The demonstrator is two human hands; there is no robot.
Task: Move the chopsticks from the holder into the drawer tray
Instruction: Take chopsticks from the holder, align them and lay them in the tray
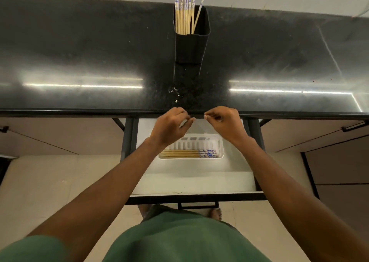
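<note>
A black holder (191, 46) stands on the dark counter with several bamboo chopsticks (184, 8), blue-and-white at the top, upright in it. Below the counter edge a white drawer (191, 182) is pulled out. Its white tray (219, 148) holds a few chopsticks (187, 154) lying flat. My left hand (169, 126) and my right hand (223, 122) hover over the drawer's back, fingertips pinched and facing each other. A pale blurred streak, apparently a chopstick (200, 125), runs between them.
The glossy black counter (79, 62) spans the view, with small crumbs or droplets (175, 94) near its front edge. Closed cabinet fronts with dark handles flank the drawer. A green shirt fills the bottom of the view.
</note>
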